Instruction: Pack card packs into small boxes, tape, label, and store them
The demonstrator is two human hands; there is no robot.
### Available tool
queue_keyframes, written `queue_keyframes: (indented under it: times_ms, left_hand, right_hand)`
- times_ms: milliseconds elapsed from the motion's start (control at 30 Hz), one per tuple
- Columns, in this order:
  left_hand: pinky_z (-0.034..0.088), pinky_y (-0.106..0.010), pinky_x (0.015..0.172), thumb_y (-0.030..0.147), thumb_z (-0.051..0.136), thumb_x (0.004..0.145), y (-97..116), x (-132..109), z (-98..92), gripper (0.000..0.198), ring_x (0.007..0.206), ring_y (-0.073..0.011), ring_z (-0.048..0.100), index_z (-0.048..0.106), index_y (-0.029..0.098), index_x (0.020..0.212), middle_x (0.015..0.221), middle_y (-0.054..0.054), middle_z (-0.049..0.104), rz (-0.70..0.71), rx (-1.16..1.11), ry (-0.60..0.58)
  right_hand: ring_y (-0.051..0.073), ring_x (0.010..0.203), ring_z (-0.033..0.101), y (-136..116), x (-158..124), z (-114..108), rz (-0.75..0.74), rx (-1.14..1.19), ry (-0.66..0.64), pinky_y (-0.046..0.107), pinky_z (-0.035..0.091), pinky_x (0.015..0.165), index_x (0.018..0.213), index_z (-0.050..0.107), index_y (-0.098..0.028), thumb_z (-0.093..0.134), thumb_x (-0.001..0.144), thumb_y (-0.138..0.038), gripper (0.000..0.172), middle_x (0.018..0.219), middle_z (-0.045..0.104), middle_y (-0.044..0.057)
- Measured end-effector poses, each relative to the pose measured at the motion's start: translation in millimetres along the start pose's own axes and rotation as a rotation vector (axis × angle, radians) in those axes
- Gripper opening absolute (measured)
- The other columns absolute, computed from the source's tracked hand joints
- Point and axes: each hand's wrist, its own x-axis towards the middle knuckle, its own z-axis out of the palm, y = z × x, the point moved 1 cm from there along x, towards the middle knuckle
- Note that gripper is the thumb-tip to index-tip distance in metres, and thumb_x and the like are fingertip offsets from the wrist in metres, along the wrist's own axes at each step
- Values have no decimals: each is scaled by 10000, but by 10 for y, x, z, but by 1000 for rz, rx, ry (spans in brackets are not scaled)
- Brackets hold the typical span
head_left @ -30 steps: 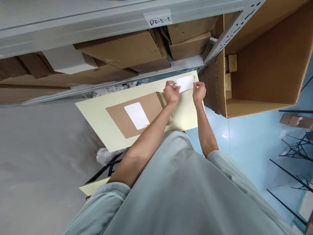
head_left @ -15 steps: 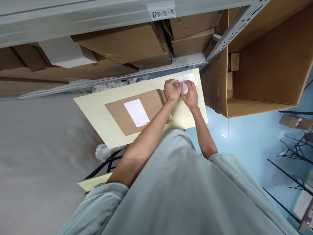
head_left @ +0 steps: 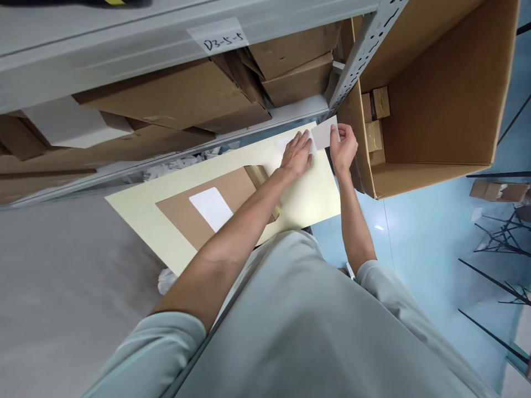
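On a pale yellow board point(head_left: 307, 190) lies a flat brown cardboard box point(head_left: 228, 188) with a white label point(head_left: 211, 208) on its top. My left hand point(head_left: 296, 156) rests with fingers spread at the board's far right part, over a whitish sheet whose extent is partly hidden. Between both hands stretches a white-grey paper point(head_left: 324, 134), and my right hand point(head_left: 343, 147) pinches its right end just past the board's edge. My left forearm covers part of the cardboard box.
A metal shelf point(head_left: 286, 115) holding brown boxes point(head_left: 166, 94) runs along the far side. To the right stands a large open carton point(head_left: 431, 110) with small boxes point(head_left: 374, 135) inside. Black metal rods point(head_left: 493, 282) are at the far right.
My hands have moved apart: the left now lies flat on the board, the right has drawn the paper's end rightward. The view has shifted, and the board appears lower left.
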Motion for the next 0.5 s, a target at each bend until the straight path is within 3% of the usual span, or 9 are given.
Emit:
queue_keyframes:
  times_ms: [167,367,500]
  left_hand:
    - [247,-617,1491,340,576,1091,78,115,-70,844,1848,-406,235,359,87,1866,1986,-200,215,-29,181,-122]
    - [271,-684,1465,341,562,1106,132,122,-53,904,1842,-438,227,222,175,1927,2002,-147,182,-46,222,-146]
    - [334,-670,1435,280,552,1100,212,150,-70,896,1840,-454,207,225,134,1922,2003,-178,160,-51,295,-194]
  right_hand:
    - [317,1258,786,110,148,-30,30,-26,-20,527,581,1185,1222,772,-245,494,1210,-608,458,1210,840,119]
    - [310,1217,793,173,120,4,101,8,-23,504,599,1147,1135,760,-250,534,1190,-587,410,1160,843,104]
    - [306,1205,795,276,123,50,192,12,-17,482,611,1134,1056,731,-242,601,1160,-559,358,1117,832,100]
